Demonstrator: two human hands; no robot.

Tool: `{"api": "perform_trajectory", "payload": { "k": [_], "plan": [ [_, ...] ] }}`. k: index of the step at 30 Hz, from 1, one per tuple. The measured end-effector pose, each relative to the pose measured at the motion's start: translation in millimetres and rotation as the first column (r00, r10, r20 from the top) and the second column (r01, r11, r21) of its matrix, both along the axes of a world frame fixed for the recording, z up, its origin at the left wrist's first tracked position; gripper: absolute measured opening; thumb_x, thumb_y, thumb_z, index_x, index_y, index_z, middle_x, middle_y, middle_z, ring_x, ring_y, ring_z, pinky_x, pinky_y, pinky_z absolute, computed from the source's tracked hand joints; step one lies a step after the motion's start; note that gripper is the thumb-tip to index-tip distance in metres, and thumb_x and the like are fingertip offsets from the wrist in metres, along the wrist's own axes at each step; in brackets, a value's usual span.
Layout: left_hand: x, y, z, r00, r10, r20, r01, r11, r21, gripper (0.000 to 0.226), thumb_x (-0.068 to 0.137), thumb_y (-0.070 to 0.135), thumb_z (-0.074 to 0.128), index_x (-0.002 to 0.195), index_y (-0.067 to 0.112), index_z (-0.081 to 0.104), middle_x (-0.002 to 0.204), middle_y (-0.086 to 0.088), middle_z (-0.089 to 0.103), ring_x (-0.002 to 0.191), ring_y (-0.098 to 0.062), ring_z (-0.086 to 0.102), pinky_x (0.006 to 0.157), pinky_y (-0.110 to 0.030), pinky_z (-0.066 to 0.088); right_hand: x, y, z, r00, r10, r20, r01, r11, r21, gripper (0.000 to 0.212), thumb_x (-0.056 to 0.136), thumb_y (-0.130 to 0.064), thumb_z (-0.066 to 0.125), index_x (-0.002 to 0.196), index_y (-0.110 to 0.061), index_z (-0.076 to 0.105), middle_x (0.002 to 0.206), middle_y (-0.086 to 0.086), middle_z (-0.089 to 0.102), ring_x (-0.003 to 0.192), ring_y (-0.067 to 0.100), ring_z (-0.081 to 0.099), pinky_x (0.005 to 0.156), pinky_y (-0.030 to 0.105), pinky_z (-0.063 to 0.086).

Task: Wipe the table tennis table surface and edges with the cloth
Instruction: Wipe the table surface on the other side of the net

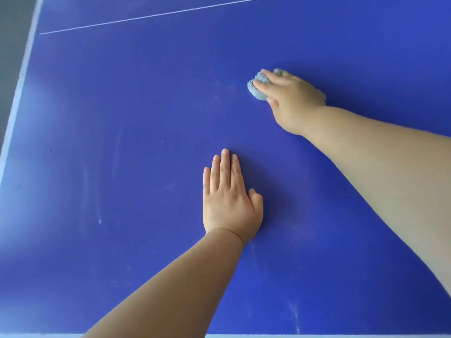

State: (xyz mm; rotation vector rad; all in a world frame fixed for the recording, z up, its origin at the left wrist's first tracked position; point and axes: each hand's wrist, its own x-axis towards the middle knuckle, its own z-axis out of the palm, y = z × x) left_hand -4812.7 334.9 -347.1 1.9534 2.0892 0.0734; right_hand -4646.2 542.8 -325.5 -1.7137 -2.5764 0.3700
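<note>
The blue table tennis table [127, 123] fills the view, with faint smears and pale specks on its surface. My right hand [290, 101] reaches out at the upper right and holds a bunched light blue-grey cloth [259, 90] down on the table. Its fingers lie over the wad and its thumb is against the near side. A bit of the cloth also shows behind the hand. My left hand [229, 198] lies flat on the table in the middle, palm down, fingers straight and together, holding nothing.
A white edge stripe [20, 84] runs along the table's left side, with grey floor [12, 32] beyond it. A thin white line [156, 14] crosses the top. The near white edge [317, 335] shows at the bottom.
</note>
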Motion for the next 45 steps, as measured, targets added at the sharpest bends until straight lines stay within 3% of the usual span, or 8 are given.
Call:
{"api": "perform_trajectory", "payload": {
  "k": [2, 6, 13, 21, 30, 35, 42, 45],
  "plan": [
    [0.7, 0.5, -1.4, 1.000, 0.001, 0.007, -0.001, 1.000, 0.003, 0.085, 0.087, 0.040, 0.021, 0.165, 0.008, 0.014, 0.174, -0.005, 0.003, 0.161, -0.024, -0.002, 0.130, -0.042, -0.003, -15.8, 6.1, -0.7, 0.999, -0.047, -0.003, 0.047, 0.999, -0.015, 0.054, 0.108, -0.026, 0.033, 0.157, -0.045, 0.025, 0.171, -0.013, 0.017, 0.158, 0.024, 0.016, 0.116, 0.059, 0.033],
    [-0.3, 0.6, 0.6, 1.000, -0.013, 0.016, 0.012, 1.000, 0.006, 0.086, 0.086, 0.040, 0.020, 0.165, 0.007, 0.015, 0.174, -0.006, 0.004, 0.161, -0.025, -0.001, 0.130, -0.042, -0.003, -0.4, -61.1, 1.9, 0.958, 0.286, -0.005, -0.285, 0.955, 0.078, 0.054, 0.105, -0.024, 0.044, 0.159, -0.022, 0.040, 0.168, 0.008, 0.032, 0.152, 0.037, 0.031, 0.129, 0.045, 0.015],
    [-0.2, 1.6, 5.2, 1.000, -0.018, -0.002, 0.018, 1.000, -0.025, 0.086, 0.087, 0.042, 0.013, 0.166, 0.008, 0.012, 0.174, -0.006, 0.002, 0.161, -0.025, -0.002, 0.130, -0.043, -0.002, 84.7, -212.8, 0.0, 0.801, 0.597, 0.045, -0.593, 0.801, -0.083, 0.064, 0.104, -0.055, 0.036, 0.164, -0.036, 0.024, 0.174, -0.005, 0.012, 0.160, 0.030, 0.009, 0.129, 0.049, 0.010],
    [-0.1, -0.5, 5.1, 1.000, -0.007, 0.002, 0.007, 1.000, -0.011, 0.088, 0.085, 0.044, 0.011, 0.165, 0.008, 0.012, 0.174, -0.006, 0.003, 0.161, -0.023, -0.002, 0.130, -0.042, -0.002, 35.6, -108.4, -6.0, 0.994, 0.015, 0.108, -0.012, 1.000, -0.025, 0.068, 0.100, -0.055, 0.028, 0.164, -0.033, 0.023, 0.173, -0.002, 0.017, 0.158, 0.032, 0.016, 0.129, 0.048, 0.012],
    [-0.6, -11.1, 11.7, 0.998, 0.009, 0.064, -0.012, 0.999, 0.042, 0.076, 0.091, 0.036, 0.022, 0.162, 0.010, 0.030, 0.172, -0.003, 0.019, 0.160, -0.022, 0.011, 0.130, -0.036, 0.003, 47.5, -288.5, -8.9, 0.944, 0.330, 0.018, -0.329, 0.944, -0.009, 0.059, 0.103, -0.044, 0.041, 0.161, -0.036, 0.032, 0.172, -0.002, 0.018, 0.158, 0.029, 0.016, 0.129, 0.047, 0.013],
    [-24.1, -106.4, 21.3, 0.990, -0.056, 0.127, 0.052, 0.998, 0.031, 0.070, 0.093, 0.034, 0.027, 0.159, 0.013, 0.038, 0.172, -0.001, 0.022, 0.160, -0.022, 0.014, 0.130, -0.037, 0.005, 67.0, -348.8, 0.4, 0.850, 0.527, -0.001, -0.525, 0.846, -0.091, 0.057, 0.105, -0.038, 0.041, 0.161, -0.032, 0.035, 0.172, -0.001, 0.019, 0.158, 0.028, 0.019, 0.127, 0.047, 0.022],
    [-35.6, -166.0, 7.0, 0.988, -0.154, -0.029, 0.155, 0.987, 0.040, 0.074, 0.097, 0.044, 0.036, 0.165, 0.018, 0.024, 0.173, 0.002, 0.014, 0.161, -0.020, 0.009, 0.131, -0.040, 0.007, 41.8, -255.0, -4.4, 0.997, 0.060, 0.049, -0.056, 0.995, -0.077, 0.067, 0.105, -0.049, 0.030, 0.166, -0.027, 0.013, 0.174, 0.002, 0.008, 0.160, 0.029, 0.009, 0.129, 0.045, 0.010],
    [-38.4, -167.3, 2.9, 0.986, -0.161, -0.037, 0.163, 0.985, 0.055, 0.074, 0.097, 0.044, 0.037, 0.165, 0.018, 0.025, 0.173, 0.002, 0.015, 0.160, -0.020, 0.009, 0.130, -0.040, 0.006, 33.9, -301.5, -10.2, 0.985, 0.171, -0.003, -0.171, 0.985, 0.018, 0.062, 0.103, -0.045, 0.036, 0.162, -0.028, 0.032, 0.171, 0.005, 0.023, 0.156, 0.033, 0.022, 0.127, 0.050, 0.019]
  ]
}}
